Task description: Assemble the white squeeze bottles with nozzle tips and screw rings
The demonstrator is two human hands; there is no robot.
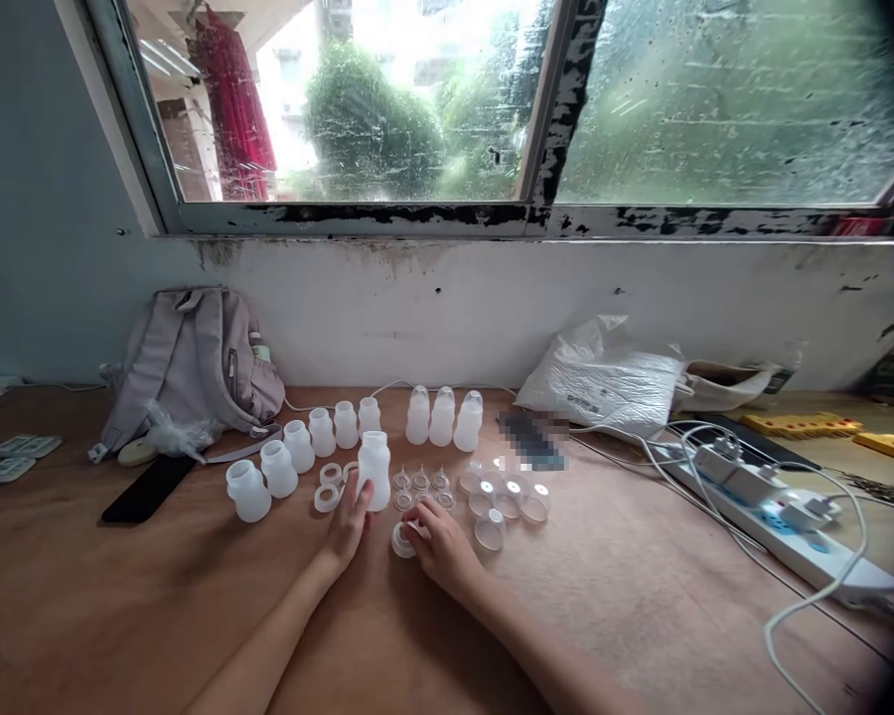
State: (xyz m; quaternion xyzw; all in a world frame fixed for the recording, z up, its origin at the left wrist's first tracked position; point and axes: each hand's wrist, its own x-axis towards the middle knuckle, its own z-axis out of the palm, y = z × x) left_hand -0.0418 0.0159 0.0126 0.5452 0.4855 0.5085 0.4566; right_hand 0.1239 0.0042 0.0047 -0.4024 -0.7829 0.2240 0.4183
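Observation:
My left hand [348, 524] is closed around the lower side of an open-topped frosted baby bottle [373, 467], which stands upright. To its right, my right hand [441, 541] pinches a white bottle collar ring [401, 541] low over the table; whether a nipple sits inside it is hidden by the fingers. More white collar rings [326, 498] lie just left of the bottle. Behind my right hand stand several clear silicone nipples [420, 479] in rows. Clear dome caps [490, 531] are grouped to the right of that hand.
Uncapped bottles [248, 492] form a curved row at the left. Three capped bottles [443, 417] stand near the wall. Farther left are a black phone [149, 489] and a backpack [194, 367]. A power strip [790, 526] with loose cables and a silver bag [603, 377] occupy the right.

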